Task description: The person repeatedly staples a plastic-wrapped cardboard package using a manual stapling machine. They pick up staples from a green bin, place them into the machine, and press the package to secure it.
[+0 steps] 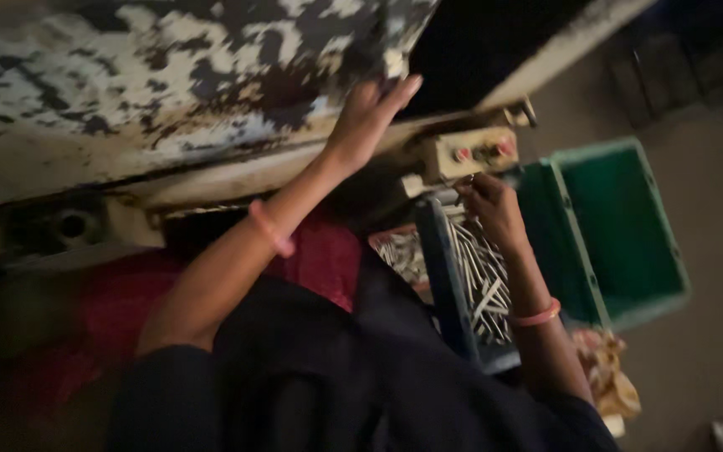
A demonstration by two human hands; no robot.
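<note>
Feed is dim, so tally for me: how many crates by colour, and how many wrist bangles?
Green crate: 1
Blue crate, holding metal pieces: 1
Pink bangles, one near each of the hands, left and right: 2
Total: 4

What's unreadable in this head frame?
- Left hand: palm side faces the machine panel, contact unclear.
- Right hand: fingertips blurred and dark, grip unclear, near the control box.
- Metal rods: blurred, partly behind the blue crate.
- Green crate: contents too dark.
</note>
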